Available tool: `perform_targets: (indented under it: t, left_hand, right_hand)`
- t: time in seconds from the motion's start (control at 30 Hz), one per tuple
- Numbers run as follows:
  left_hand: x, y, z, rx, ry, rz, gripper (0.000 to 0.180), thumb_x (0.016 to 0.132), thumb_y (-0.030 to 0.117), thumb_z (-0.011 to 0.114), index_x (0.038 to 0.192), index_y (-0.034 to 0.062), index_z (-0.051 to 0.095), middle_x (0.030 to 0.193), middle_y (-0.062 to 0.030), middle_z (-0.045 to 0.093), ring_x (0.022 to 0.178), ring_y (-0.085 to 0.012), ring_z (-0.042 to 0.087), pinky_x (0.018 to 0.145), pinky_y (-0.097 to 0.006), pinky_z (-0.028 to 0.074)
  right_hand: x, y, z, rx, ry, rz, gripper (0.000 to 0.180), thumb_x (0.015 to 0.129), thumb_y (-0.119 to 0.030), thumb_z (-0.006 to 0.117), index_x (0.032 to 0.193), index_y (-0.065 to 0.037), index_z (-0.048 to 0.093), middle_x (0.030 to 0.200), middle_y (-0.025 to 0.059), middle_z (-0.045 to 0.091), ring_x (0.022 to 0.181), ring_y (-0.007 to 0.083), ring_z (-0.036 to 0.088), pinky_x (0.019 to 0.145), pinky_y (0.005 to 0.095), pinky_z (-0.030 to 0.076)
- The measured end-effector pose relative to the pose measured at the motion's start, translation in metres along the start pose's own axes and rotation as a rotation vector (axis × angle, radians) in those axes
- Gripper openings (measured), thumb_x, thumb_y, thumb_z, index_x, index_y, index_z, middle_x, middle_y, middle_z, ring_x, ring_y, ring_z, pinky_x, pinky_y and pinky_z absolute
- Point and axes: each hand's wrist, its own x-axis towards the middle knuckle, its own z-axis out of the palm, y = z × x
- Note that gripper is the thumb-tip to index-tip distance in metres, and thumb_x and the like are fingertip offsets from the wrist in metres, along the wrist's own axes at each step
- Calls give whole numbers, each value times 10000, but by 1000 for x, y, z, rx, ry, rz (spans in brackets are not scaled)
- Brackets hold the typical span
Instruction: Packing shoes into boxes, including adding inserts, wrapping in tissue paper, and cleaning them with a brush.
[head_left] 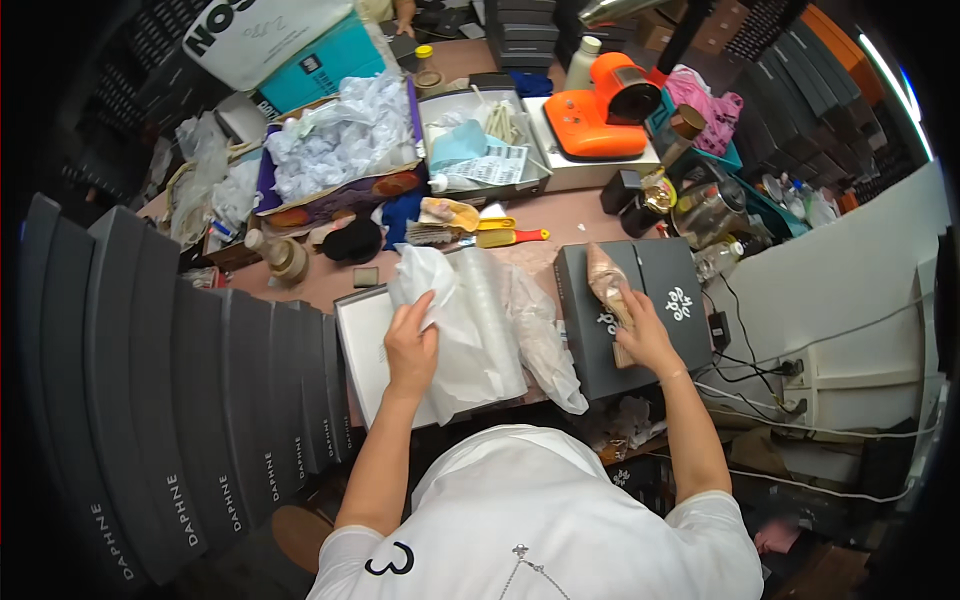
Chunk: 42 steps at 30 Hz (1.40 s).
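My left hand pinches a sheet of white tissue paper over an open shoe box with a white inside. A translucent, wrapped-looking bundle lies along the right of that paper; its contents are hidden. In my right hand is a beige-pink pointed shoe, toe facing away from me, its rear partly covered by my fingers. Under the shoe sit dark grey closed boxes with a white pattern. Between box and boxes lies a crumpled, pale see-through wrapper.
Stacked dark grey boxes wall off the left side. Behind stand a carton of crumpled white paper, a tray with papers and an orange device. Brushes and a black round pad lie nearer. Cables hang at right.
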Motion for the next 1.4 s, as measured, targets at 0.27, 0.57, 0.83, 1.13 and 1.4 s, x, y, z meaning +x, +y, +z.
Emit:
perform_targets:
  t: [0.27, 0.57, 0.83, 1.13, 1.4]
  left_hand:
    - [39, 35, 9, -196, -129, -306, 269, 768, 1, 558, 1009, 14, 676, 758, -82, 663, 641, -129, 587, 599, -268, 462]
    - [20, 12, -22, -126, -223, -211, 260, 836, 32, 520, 1041, -1, 677, 753, -108, 672, 656, -146, 614, 625, -267, 479]
    - [7, 33, 4, -231, -310, -114, 222, 882, 130, 574, 995, -34, 672, 748, -114, 669, 656, -122, 597, 604, -275, 478]
    - [7, 55, 13, -263, -292, -139, 234, 899, 151, 590, 1008, -40, 670, 744, -90, 669, 667, -104, 587, 606, -260, 475]
    - [7, 61, 23, -274, -340, -171, 204, 880, 109, 591, 998, -39, 668, 854, -182, 686, 744, -219, 665, 672, -301, 506]
  right_hand:
    - [-42, -155, -13, 879, -741, 60, 613, 857, -159, 560, 1420, -25, 359, 968, 96, 615, 775, 120, 588, 735, 259, 488]
    - [-6, -138, 72, 1799, -662, 367, 361, 914, -252, 436, 1201, -35, 467, 1055, 120, 564, 761, 215, 608, 516, 307, 542]
    - [-22, -117, 79, 2194, -832, 233, 402, 897, -277, 425, 1252, -89, 444, 1098, 177, 534, 763, 336, 595, 520, 345, 535]
    - [-32, -119, 50, 1991, -766, 176, 637, 860, -328, 442, 1391, -4, 304, 1033, 231, 555, 726, 308, 591, 445, 316, 472]
    - [-32, -113, 43, 1977, -769, 181, 664, 874, -281, 478, 1426, 11, 251, 1138, 194, 518, 809, 276, 638, 550, 329, 563]
